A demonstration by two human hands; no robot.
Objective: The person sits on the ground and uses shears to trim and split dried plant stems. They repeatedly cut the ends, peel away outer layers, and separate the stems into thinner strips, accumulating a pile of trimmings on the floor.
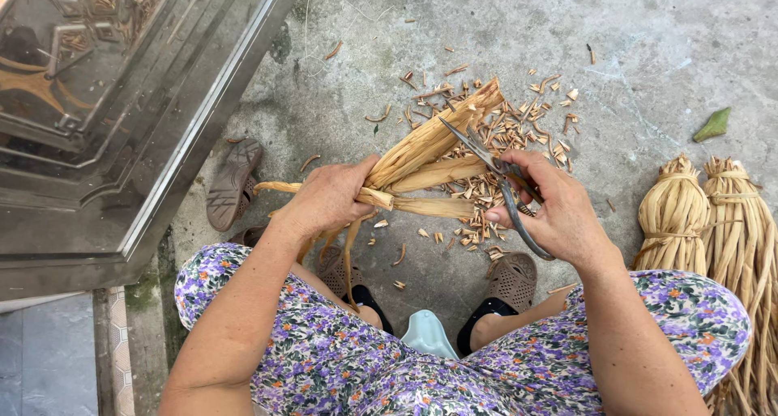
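While the dried leaf strips (pixel 429 153) are fanning out over the concrete floor (pixel 648 51), the left hand (pixel 328 197) is clenching them at their gathered stems; they look light, dry and brittle. The right hand (pixel 555 209) is gripping scissors (pixel 494 169), blades parted at the tips, trimmings (pixel 519 124) lying beneath.

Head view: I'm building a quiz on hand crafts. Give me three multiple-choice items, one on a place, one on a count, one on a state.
1. Where do the tied bundles lie?
A. right
B. left
C. on the lap

2. How many tied bundles?
A. one
B. two
C. five

3. The scissors are
A. lying on the ground
B. held, blades at the stalks
C. hung up

Answers: 1 A, they lie at the right edge; 2 B, two side by side; 3 B, the right hand holds them against stalks gripped by the left hand.
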